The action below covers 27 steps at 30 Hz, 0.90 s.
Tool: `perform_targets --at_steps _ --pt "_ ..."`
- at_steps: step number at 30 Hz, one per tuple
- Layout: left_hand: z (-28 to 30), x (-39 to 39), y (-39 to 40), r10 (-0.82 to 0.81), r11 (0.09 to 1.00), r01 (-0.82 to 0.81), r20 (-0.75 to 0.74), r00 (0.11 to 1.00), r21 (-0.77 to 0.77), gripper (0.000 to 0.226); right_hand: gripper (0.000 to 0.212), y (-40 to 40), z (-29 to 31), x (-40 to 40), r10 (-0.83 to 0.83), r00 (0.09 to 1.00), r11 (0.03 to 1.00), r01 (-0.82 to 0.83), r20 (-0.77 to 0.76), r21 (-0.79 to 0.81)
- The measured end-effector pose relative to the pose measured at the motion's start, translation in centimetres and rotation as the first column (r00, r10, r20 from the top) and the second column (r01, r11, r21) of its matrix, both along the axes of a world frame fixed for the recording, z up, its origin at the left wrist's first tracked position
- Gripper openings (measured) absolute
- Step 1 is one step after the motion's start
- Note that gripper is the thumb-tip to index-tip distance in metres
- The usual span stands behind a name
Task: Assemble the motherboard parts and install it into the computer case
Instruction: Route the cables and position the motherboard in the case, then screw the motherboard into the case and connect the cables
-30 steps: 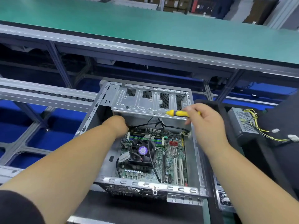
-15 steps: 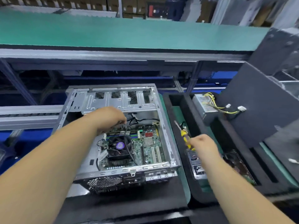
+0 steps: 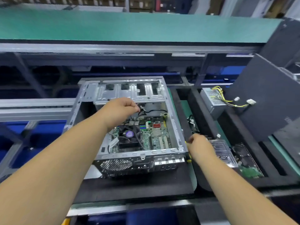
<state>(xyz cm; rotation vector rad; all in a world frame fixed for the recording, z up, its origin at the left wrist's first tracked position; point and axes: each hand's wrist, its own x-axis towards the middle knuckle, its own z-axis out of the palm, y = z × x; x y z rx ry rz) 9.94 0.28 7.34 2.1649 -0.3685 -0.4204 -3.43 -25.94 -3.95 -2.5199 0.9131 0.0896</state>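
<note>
- My left hand (image 3: 120, 109) pinches a black cable (image 3: 152, 111) above the motherboard (image 3: 151, 135), which is seated in the case (image 3: 129, 93).
- Right hand (image 3: 198, 146) curls around the yellow screwdriver (image 3: 188, 160), mostly hidden, beside the tray (image 3: 186, 111).
- Risk: tugging could strain the connector or snag the fan (image 3: 129, 133).

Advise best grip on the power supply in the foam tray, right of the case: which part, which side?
Take the power supply by its two long metal side walls, with the hand coming down from above. It lies flat in a foam tray slot, so only its top is open. Keep clear of the far end, where the yellow and black cables leave, and don't lift by them.
</note>
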Motion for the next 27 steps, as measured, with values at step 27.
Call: perform_targets --at_steps 27 --pt "-7.3 -25.1 39.4 0.752 0.637 -0.769 -0.182 0.633 -0.043 0.016 0.014 42.0 5.8 -4.0 0.725 0.544 0.368 -0.824 0.422 0.43"
